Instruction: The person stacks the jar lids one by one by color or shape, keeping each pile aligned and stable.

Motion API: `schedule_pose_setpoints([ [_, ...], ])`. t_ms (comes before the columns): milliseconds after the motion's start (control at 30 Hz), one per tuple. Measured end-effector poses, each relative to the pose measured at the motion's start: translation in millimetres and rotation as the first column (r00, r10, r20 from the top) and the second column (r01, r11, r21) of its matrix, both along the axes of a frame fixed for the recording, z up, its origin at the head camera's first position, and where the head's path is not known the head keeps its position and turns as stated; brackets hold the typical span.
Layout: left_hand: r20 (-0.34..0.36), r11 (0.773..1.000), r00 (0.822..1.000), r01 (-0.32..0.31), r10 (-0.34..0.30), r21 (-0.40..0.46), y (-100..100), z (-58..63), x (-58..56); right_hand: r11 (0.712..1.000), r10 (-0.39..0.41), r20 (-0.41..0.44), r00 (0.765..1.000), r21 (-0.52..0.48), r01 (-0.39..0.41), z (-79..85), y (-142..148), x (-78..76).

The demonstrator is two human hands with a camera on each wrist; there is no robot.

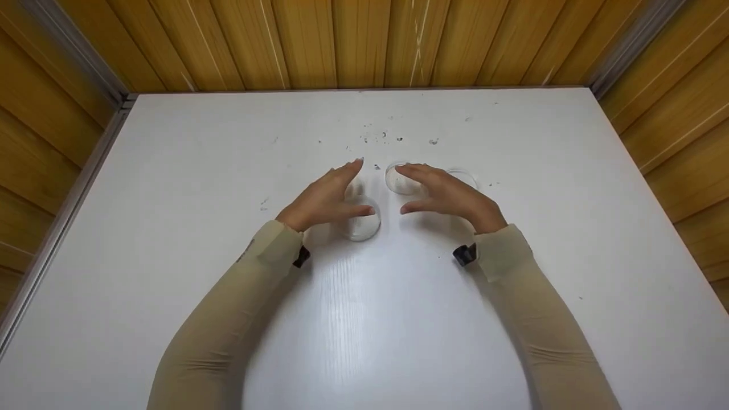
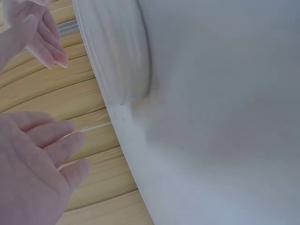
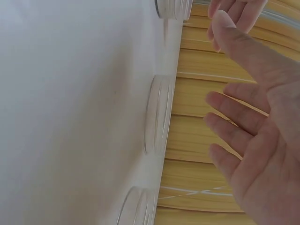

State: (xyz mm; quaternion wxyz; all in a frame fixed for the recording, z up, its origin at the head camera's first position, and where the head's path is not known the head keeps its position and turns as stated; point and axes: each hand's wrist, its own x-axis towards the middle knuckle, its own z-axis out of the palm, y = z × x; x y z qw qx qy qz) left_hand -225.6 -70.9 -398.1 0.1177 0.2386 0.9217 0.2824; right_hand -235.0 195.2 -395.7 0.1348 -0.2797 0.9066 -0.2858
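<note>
Three clear, shallow round dishes that look like petri dishes are on the white table [image 1: 364,319]. My left hand [image 1: 327,196] hovers over the nearest dish [image 1: 364,226], its thumb overlapping the rim in the head view. That dish looms large at the top of the left wrist view. My right hand [image 1: 450,196] hangs above the table, fingers spread and overlapping the middle dish [image 1: 396,181]. Partly hidden behind it is the right dish [image 1: 466,175]. In the right wrist view, gaps show between the right hand [image 3: 272,136] and the dishes [image 3: 158,115]. Both hands hold nothing; their palms face each other.
Small dark specks and scuff marks [image 1: 384,136] dot the table beyond the hands. Wood-patterned panels [image 1: 359,45] close off the back and both sides, with metal frame posts [image 1: 74,51] at the corners. A black wrist device [image 1: 464,254] sits at each cuff.
</note>
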Motion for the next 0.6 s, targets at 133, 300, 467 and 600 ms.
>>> schedule_pose_setpoints([
  [133, -0.012, 0.998, 0.999, -0.035, 0.034, -0.052, 16, 2.2, -6.4, 0.999, -0.042, 0.015, 0.999, 0.023, 0.042, 2.0, 10, -7.0],
  [300, 0.021, 0.99, 0.996, -0.082, 0.085, -0.118, 33, 1.2, -13.3, 0.996, -0.074, 0.04, 0.996, 0.044, 0.073, 1.0, 20, -16.1],
  [467, 0.062, 0.984, 0.991, -0.105, 0.115, -0.143, 46, -0.6, -19.9, 0.992, -0.099, 0.058, 0.993, 0.08, 0.095, -0.9, 27, -24.7],
  [600, 0.079, 0.979, 0.988, -0.12, 0.134, -0.162, 55, -1.9, -25.5, 0.99, -0.117, 0.084, 0.99, 0.094, 0.109, -2.2, 30, -31.2],
])
